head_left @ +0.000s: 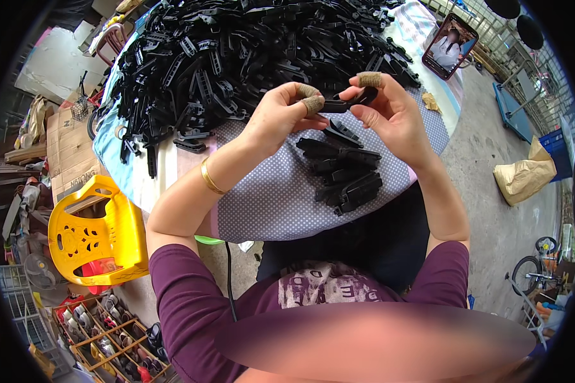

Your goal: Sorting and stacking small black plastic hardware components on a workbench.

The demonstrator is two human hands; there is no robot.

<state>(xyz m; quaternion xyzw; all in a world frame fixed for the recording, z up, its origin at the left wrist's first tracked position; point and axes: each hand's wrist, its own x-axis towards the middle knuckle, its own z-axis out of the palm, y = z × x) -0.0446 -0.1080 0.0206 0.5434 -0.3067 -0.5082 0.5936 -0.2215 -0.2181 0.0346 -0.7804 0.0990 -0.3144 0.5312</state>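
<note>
Head cam: L hand (280, 115) & R hand (396, 118), half-curled, pinch one blk plastic pc (340, 106) near blk parts pile (236, 48).

black pieces (262, 48), dotted cloth (262, 198), yellow chair (122, 235)

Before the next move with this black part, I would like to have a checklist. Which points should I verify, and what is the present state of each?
1. Right grip on the black part: ok, it holds the right end.
2. Left grip on the part: ok, it pinches the left end.
3. Part in full view: not ok, its ends are partly covered.
4. Part undamaged: cannot tell, too little detail.
5. Small group of black parts within reach: ok, probably; it lies on the dotted cloth, nearer the body than the large pile.
</note>
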